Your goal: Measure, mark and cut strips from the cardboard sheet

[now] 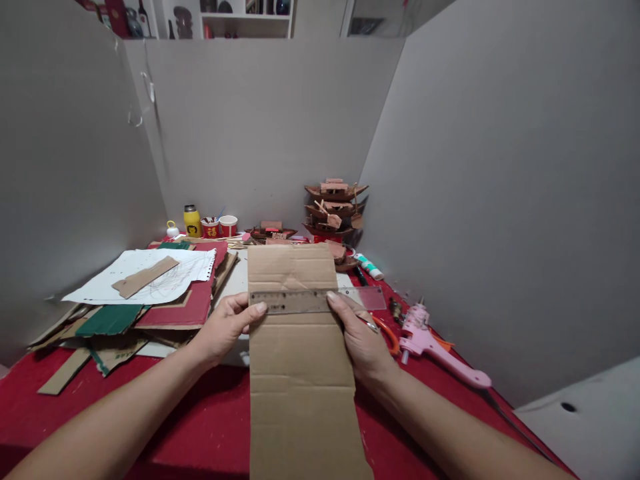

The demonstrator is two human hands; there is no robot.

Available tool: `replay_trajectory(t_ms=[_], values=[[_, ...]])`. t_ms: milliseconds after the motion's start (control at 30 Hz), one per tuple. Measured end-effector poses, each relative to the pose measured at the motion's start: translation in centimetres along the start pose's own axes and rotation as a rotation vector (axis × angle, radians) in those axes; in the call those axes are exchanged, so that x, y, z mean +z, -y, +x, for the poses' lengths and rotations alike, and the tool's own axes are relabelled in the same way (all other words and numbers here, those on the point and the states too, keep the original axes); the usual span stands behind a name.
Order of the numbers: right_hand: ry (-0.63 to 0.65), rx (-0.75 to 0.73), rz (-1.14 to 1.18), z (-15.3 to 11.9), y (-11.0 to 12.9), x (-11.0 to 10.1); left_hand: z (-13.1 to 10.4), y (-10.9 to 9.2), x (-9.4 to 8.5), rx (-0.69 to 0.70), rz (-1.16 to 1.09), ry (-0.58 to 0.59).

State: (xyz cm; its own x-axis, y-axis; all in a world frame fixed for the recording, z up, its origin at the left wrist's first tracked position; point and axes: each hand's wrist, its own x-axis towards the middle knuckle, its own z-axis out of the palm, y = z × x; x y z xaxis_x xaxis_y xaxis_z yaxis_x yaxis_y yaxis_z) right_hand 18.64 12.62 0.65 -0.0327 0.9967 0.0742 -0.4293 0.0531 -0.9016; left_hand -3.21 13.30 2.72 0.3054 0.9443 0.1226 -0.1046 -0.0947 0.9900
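Observation:
A long strip of brown cardboard (300, 413) runs from the lower edge of the view toward the middle of the table. Across it lies a clear plastic ruler (300, 302), its right end sticking out past the cardboard. My left hand (225, 328) pinches the ruler's left end against the cardboard's left edge, thumb on top. At the other edge, my right hand (367, 343) presses the ruler with its thumb, its fingers closed behind the cardboard. Something small and silvery shows by the right fingers; I cannot tell what it is.
Scrap cardboard and a white paper sheet (145, 277) are piled on the left. A pink glue gun (440, 357) and orange-handled scissors (387, 333) lie on the right. Behind stand stacked model boats (335, 210), paper cups (229, 227) and a yellow bottle (191, 221). Grey panels enclose the table.

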Motion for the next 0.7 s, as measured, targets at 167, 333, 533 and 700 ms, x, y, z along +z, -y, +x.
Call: replay_trajectory(t_ms=[167, 333, 533, 700], values=[[0.001, 0.000, 0.018, -0.03, -0.08, -0.06, 0.13, 0.21, 0.18, -0.013, -0.045, -0.027], [-0.010, 0.026, 0.063, 0.02, -0.24, -0.13, 0.14, 0.32, 0.56, -0.041, -0.079, -0.068], [0.002, 0.033, 0.065, 0.26, -0.38, -0.34, 0.16, 0.38, 0.55, -0.080, -0.106, -0.087], [-0.009, 0.032, 0.057, 0.34, -0.37, -0.44, 0.36, 0.84, 0.25, -0.049, -0.130, -0.146]])
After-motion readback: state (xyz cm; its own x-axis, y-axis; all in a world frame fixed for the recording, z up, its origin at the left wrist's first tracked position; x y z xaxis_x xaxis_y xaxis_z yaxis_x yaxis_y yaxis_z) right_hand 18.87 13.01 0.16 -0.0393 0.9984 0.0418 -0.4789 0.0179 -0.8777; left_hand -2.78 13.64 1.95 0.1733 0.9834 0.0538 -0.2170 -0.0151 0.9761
